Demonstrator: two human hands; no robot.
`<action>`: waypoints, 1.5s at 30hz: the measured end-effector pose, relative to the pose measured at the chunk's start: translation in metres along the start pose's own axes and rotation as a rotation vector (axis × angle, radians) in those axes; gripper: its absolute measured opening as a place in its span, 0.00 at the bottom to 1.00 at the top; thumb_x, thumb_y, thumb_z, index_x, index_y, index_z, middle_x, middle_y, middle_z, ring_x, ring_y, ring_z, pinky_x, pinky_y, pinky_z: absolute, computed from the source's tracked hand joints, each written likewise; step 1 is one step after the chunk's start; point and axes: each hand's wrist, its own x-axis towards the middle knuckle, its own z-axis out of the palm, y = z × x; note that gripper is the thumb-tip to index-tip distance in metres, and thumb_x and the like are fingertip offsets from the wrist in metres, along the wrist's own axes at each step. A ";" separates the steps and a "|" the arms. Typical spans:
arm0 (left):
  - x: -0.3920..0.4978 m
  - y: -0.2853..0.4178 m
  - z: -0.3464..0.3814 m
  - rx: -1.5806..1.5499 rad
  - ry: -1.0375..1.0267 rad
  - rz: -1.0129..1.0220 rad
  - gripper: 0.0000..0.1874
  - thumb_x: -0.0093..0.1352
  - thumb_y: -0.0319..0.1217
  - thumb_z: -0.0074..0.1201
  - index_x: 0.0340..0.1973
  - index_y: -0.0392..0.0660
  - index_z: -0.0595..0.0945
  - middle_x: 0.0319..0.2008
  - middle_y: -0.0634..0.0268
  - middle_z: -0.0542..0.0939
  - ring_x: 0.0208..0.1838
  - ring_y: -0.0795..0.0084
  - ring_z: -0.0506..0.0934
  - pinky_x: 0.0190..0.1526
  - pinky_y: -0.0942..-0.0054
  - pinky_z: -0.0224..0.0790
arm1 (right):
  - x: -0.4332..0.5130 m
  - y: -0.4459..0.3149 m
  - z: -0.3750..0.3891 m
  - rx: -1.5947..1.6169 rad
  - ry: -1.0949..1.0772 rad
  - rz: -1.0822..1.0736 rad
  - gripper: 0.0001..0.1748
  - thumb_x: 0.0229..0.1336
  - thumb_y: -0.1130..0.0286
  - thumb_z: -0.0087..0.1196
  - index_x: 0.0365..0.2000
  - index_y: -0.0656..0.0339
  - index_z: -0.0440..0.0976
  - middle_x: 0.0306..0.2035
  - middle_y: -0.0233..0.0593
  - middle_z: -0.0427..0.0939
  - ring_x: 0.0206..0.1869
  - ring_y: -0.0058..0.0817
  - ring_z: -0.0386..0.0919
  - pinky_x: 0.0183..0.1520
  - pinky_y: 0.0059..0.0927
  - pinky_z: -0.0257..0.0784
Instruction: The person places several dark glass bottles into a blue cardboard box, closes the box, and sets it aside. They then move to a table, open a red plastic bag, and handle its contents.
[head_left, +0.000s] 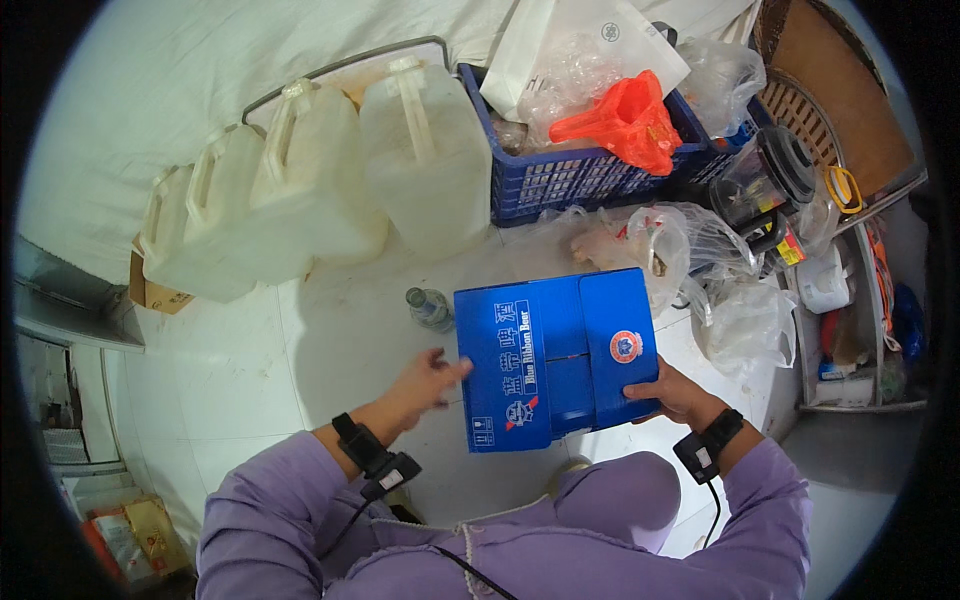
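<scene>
A blue cardboard beer carton, printed in white, is held up over the tiled floor in front of me. Its flaps look folded down, with a small gap along the seam. My right hand grips its right edge, thumb on the top face and fingers hidden beneath. At the left side of the carton, my left hand is slightly blurred with its fingers apart; whether a fingertip touches the cardboard I cannot tell. Just beyond the carton's left edge, a clear glass bottle stands on the floor.
Several white plastic jugs line the back left. A blue plastic crate holds bags, a red plastic bag among them. Clear plastic bags and a blender jug lie right, beside a shelf.
</scene>
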 end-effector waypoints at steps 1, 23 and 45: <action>0.007 0.005 -0.011 -0.061 0.103 0.013 0.42 0.62 0.39 0.66 0.65 0.38 0.61 0.59 0.46 0.67 0.59 0.58 0.72 0.52 0.60 0.74 | 0.001 0.000 -0.001 -0.003 -0.005 0.013 0.61 0.43 0.64 0.72 0.70 0.51 0.41 0.64 0.51 0.62 0.61 0.55 0.68 0.47 0.59 0.78; 0.113 0.066 -0.139 1.019 0.685 0.673 0.07 0.66 0.26 0.52 0.40 0.44 0.79 0.41 0.50 0.76 0.43 0.44 0.77 0.44 0.52 0.73 | 0.004 0.003 0.000 -0.007 0.025 0.001 0.61 0.41 0.63 0.73 0.70 0.52 0.43 0.62 0.52 0.66 0.57 0.49 0.73 0.47 0.52 0.80; -0.003 -0.030 0.004 0.154 -0.434 0.360 0.63 0.62 0.45 0.67 0.69 0.34 0.32 0.67 0.35 0.57 0.70 0.47 0.60 0.68 0.52 0.57 | 0.032 -0.014 0.014 0.191 -0.092 -0.197 0.58 0.45 0.67 0.72 0.70 0.57 0.44 0.66 0.44 0.60 0.68 0.38 0.60 0.70 0.46 0.58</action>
